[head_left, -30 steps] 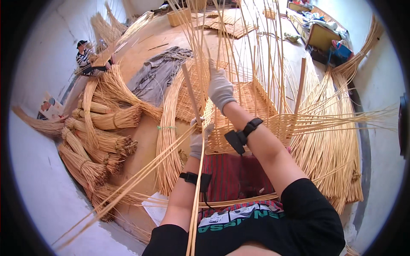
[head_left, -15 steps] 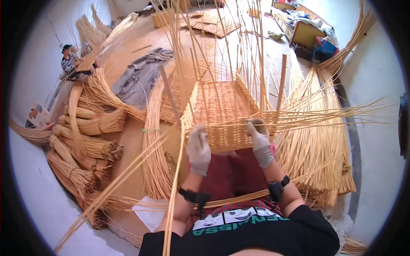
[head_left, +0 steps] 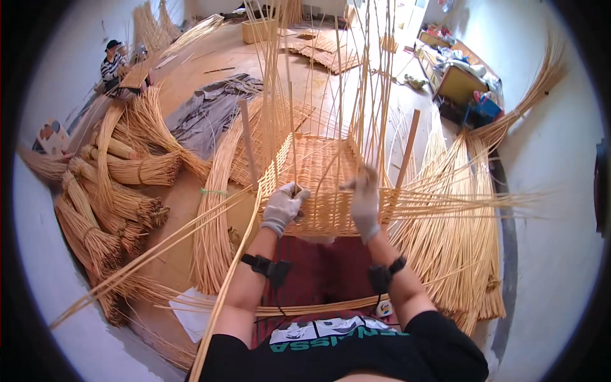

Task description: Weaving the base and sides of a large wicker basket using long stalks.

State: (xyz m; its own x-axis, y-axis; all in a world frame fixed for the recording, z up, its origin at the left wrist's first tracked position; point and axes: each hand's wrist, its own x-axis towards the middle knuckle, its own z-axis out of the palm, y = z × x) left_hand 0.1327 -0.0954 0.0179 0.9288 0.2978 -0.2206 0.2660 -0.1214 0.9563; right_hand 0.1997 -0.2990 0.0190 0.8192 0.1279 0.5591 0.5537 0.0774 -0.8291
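A partly woven wicker basket [head_left: 318, 219] of pale rods lies before my lap, its near wall facing me and long upright rods rising from its edges. My left hand [head_left: 284, 209], in a light work glove, is closed at the near left part of the rim, with finger and thumb pinched round one upright wicker rod [head_left: 293, 153]. At the right end of that wall my gloved right hand [head_left: 365, 207] is raised beside the rim. Motion smears its fingers, so whether they grip a rod is unclear. Loose weaving rods [head_left: 458, 200] stick out from the basket's right side.
Wooden sticks [head_left: 408, 148] stand at the basket's sides. Tied rod bundles [head_left: 143, 169] pile up on the left; a large spread bundle [head_left: 455, 254] lies right. Long rods [head_left: 237, 245] cross near my left arm. Farther off are a grey cloth [head_left: 213, 114] and a seated person [head_left: 113, 67].
Both hands have left the near wall's outer face. The left has moved up to an upright rod at the rim; the right has lifted and shifted left. The whole view has shifted slightly.
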